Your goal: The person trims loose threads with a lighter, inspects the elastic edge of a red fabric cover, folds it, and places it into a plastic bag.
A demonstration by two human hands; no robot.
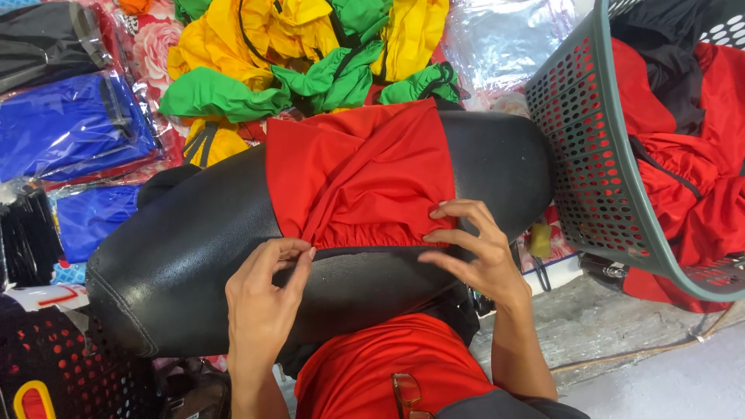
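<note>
A folded red garment (358,172) with an elastic waistband lies across a black padded seat (186,256). My left hand (264,299) pinches the waistband at its near left corner. My right hand (473,252) presses its fingertips on the waistband's near right corner. More red cloth (372,368) lies below, close to my body.
A pile of yellow and green garments (310,54) lies beyond the seat. Blue garments in clear bags (70,128) are at the left. A grey perforated basket (597,171) with red and black clothes stands at the right. A dark perforated basket (54,365) sits at lower left.
</note>
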